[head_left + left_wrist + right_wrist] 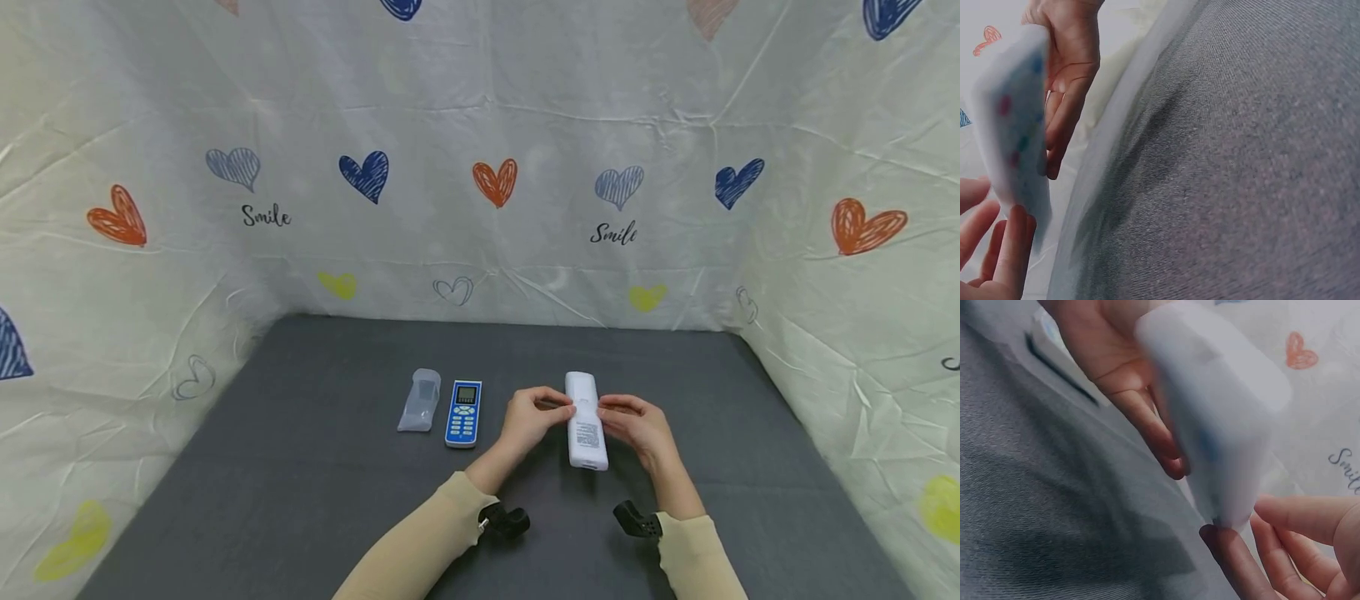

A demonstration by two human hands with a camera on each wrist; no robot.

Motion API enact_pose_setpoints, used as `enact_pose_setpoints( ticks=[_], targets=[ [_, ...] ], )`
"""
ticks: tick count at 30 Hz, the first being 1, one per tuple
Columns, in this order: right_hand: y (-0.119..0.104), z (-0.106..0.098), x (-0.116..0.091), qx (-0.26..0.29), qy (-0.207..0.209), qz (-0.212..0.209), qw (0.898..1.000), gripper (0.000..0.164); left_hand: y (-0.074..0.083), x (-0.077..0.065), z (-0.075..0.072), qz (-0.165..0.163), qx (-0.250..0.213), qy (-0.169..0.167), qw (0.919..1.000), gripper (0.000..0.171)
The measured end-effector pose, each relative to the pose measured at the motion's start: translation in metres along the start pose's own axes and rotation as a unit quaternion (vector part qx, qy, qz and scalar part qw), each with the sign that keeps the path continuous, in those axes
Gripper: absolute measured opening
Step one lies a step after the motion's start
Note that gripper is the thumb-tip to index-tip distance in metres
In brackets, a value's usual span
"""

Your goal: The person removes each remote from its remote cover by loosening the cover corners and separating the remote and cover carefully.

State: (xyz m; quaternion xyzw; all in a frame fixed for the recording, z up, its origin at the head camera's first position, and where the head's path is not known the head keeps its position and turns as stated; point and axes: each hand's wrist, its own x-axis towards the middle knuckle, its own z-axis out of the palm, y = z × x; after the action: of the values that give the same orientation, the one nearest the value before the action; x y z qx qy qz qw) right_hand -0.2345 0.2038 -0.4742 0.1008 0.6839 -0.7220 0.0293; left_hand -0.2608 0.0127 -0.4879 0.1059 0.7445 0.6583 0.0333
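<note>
A white remote control (pixel 587 421) is held above the dark table, its back with a printed label facing up. My left hand (pixel 531 418) pinches its left edge, and my right hand (pixel 637 425) grips the right edge across from it. Coloured buttons show on the underside of the remote control (pixel 1019 119) in the left wrist view. Blurred in the right wrist view, the white remote control (pixel 1216 406) stands between both hands' fingertips. To the left of my left hand lies a blue remote control (pixel 463 414) with a small screen, keypad up.
A translucent sleeve (pixel 420 402) lies just left of the blue remote control. The dark grey table (pixel 337 500) is enclosed at the back and sides by a white cloth (pixel 555 142) printed with hearts. Black camera mounts (pixel 504 520) sit on both wrists.
</note>
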Motion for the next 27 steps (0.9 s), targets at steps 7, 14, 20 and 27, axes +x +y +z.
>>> enact_pose_setpoints(
  ticks=[7,14,20,27],
  targets=[
    [0.006,0.001,0.003,-0.016,0.0,0.029,0.999,0.048,-0.003,0.0,0.002,-0.015,0.027,0.017,0.9994,0.021],
    [0.01,0.003,0.006,-0.036,-0.01,0.043,0.998,0.05,-0.004,-0.001,0.001,-0.035,0.05,0.02,0.9979,0.034],
    [0.013,0.005,0.007,-0.044,-0.014,0.039,0.998,0.048,-0.007,0.0,0.002,-0.046,0.05,0.017,0.9976,0.036],
    [0.017,0.01,0.007,-0.06,-0.002,0.039,0.997,0.047,-0.012,0.001,0.003,-0.044,0.067,0.02,0.9966,0.037]
  ],
)
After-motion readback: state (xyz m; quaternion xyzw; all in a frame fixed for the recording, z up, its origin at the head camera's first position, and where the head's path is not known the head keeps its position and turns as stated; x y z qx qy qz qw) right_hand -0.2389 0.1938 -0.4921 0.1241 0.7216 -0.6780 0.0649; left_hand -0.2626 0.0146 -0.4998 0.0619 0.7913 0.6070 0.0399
